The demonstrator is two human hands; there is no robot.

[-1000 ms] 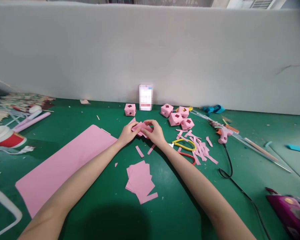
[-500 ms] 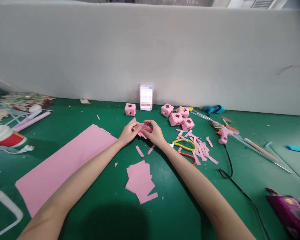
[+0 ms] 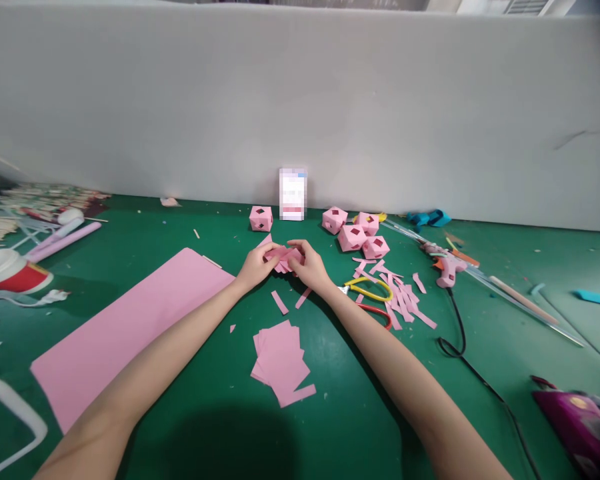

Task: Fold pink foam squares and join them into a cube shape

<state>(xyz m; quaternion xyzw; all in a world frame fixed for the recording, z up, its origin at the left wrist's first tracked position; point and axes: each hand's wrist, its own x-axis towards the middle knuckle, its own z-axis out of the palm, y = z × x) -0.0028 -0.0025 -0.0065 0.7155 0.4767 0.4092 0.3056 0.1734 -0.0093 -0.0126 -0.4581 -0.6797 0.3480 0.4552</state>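
Observation:
Between my two hands is a folded piece of pink paper (image 3: pixel 283 260), creased into small pleats. My left hand (image 3: pixel 256 267) pinches its left side, thumb on top. My right hand (image 3: pixel 310 264) grips the right side with thumb and bent fingers; the fingers partly cover the paper. Two pink strips (image 3: pixel 280 303) lie just below the hands. Closer to me is a loose stack of pink paper pieces (image 3: pixel 280 357). Beyond my hands stands a pink paper ball with diamond-shaped holes (image 3: pixel 261 219), and several similar pink paper shapes (image 3: pixel 351 238) sit to the right.
A large pink sheet (image 3: pixel 130 333) lies under my left forearm. Scissors (image 3: pixel 367 289) and pink scraps (image 3: pixel 405 300) are by my right arm. Farther right are a pink glue gun (image 3: pixel 450 270) with a black cord and a purple object (image 3: pixel 575 420). A paper cup (image 3: pixel 15 272) stands left; a phone (image 3: pixel 293 195) leans behind.
My fingers and thumbs have shifted slightly on the pink paper, and its pleats look more gathered. The other things lie where they were.

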